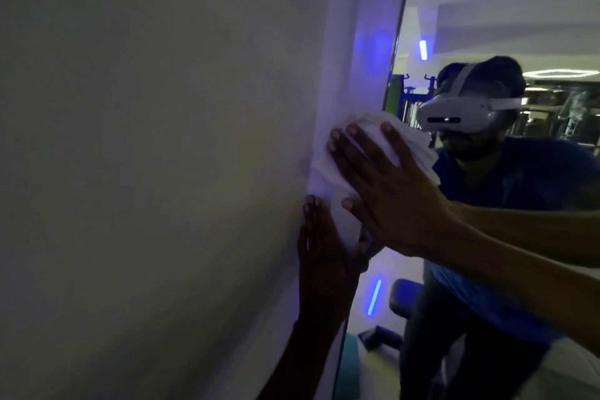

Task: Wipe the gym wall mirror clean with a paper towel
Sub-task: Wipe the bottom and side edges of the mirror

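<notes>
- I am pressing my right hand (pixel 386 191) flat, fingers spread wide and not curled, over the paper towel (pixel 363 153), pinning it against the mirror (pixel 487 26) rather than clutching it.
- The paper towel is lying crumpled at the mirror's left edge, just beside the wall (pixel 146 140); its long axis is running from lower left to upper right.
- The fingers of my right hand are pointing up and to the left.
- My left hand (pixel 324 256) is resting open, palm flat near that same edge below the towel, holding nothing.
- Dim light is obscuring my left hand; whether it is touching glass or wall, I cannot tell.
- My palm is covering the towel's middle.
</notes>
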A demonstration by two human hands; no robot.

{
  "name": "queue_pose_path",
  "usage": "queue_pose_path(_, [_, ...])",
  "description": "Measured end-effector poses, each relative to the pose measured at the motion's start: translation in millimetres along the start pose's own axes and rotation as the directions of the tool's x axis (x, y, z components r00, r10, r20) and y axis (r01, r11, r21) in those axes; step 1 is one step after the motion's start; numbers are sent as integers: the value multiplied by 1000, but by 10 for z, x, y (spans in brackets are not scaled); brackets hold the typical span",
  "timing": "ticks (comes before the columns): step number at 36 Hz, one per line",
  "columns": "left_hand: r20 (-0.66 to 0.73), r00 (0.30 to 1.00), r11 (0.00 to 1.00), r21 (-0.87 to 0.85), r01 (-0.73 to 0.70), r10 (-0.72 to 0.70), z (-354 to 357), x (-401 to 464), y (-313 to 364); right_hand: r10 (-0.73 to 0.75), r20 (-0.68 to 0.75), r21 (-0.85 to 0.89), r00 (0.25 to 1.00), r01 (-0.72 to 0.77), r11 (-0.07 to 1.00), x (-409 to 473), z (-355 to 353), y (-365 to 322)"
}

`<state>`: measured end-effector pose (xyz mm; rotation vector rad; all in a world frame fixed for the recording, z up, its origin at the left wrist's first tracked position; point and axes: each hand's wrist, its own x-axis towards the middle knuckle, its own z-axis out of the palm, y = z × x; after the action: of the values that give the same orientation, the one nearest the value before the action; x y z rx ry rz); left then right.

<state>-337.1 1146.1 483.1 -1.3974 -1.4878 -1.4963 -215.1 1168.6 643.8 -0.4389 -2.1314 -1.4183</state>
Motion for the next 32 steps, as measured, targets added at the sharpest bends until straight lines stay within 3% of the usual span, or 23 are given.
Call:
queue_pose_path(4, [53,998,999,-6,43,-43,69,-595,-172,-21,39,16,999,20,1000,-412,227,-504])
queue_pose_path(9, [137,987,996,35,79,-83,179,-1395,-434,166,-2,50,986,-166,985,-768,376,-1077])
queue_pose_path(14, [145,985,996,9,88,-88,293,-2077,-675,-15,98,45,995,11,999,-1356,682,-1796])
queue_pose_path(19, [102,992,996,-29,83,-80,445,-2588,-817,192,51,107,980,-197,975,-1561,771,-2090])
queue_pose_path(24, [87,995,996,-74,47,-41,554,-3097,-996,53,101,103,994,-63,993,-2004,1010,-2646])
queue_pose_path(29, [96,994,994,-93,60,-51,696,-3592,-1207,122,80,150,989,-133,980,-2254,1155,-2989])
queue_pose_path(32, [30,998,994,-96,52,-50,784,-3915,-1332,4,123,118,992,-18,993,-2510,1313,-3346])
